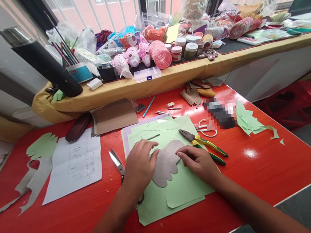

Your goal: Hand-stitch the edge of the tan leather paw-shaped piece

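A grey scalloped cutout point(167, 162), wing-like in outline, lies over pale green paper sheets point(153, 208) in front of me. My right hand point(200, 162) pinches its right edge between thumb and fingertips. At its left edge rests my left hand point(140, 164), thumb and fingers apart, the thumb by the cutout's rim. Yellow-and-green pliers point(205, 146) lie just beyond my right hand. Large scissors point(117, 161) are partly hidden beneath my left hand and wrist. A thin dark stick point(152, 137) lies on the paper above the cutout.
White-handled scissors point(207, 128) and green paper scraps point(249, 117) lie to the right. Leftward are a drawn-on white sheet point(73, 165), grey offcuts point(39, 177) and a dark case point(79, 127). A crowded ledge point(129, 91) with a black flask point(44, 64) and paint jars point(176, 53) runs behind.
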Tool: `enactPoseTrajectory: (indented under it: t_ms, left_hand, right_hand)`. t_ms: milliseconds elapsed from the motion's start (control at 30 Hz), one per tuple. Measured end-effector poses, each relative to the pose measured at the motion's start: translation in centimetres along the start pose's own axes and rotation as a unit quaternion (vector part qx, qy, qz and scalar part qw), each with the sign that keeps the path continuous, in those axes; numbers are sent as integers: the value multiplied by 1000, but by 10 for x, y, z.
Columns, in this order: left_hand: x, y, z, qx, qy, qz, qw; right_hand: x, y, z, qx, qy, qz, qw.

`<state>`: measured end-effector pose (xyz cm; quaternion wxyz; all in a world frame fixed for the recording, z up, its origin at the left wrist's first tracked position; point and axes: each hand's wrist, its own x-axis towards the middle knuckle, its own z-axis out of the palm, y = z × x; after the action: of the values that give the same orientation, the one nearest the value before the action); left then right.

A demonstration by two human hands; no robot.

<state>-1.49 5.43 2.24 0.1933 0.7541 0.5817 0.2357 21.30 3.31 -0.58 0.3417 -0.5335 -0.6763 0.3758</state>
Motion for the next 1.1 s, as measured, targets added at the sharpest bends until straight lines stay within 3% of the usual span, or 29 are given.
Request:
enactPoseTrajectory:
  t_ms: [100,267,433,733,833,933,1100]
  left_hand:
    - [33,18,5,43,-55,24,997]
    - [73,31,34,96,-120,26,988]
    - [84,30,51,121,-145,14,982]
    - [88,33,58,130,-152,10,980]
    - [81,32,48,64,-131,-4,989]
    - [71,33,34,-134,-139,-32,981]
    - [76,48,31,-299,-184,-48,935]
  right_hand:
    - [-4,4,6,22,15,-5,1000]
    - [-8,6,7,33,-1,-40,999]
    - [-8,9,5,59,20,-50,997]
    - [-12,9,5,74,17,-76,994]
    - [-13,4,0,122,67,-56,989]
    - [-16,-8,-6,171,98,-19,980]
    - [-27,-34,-5,207,13,-25,978]
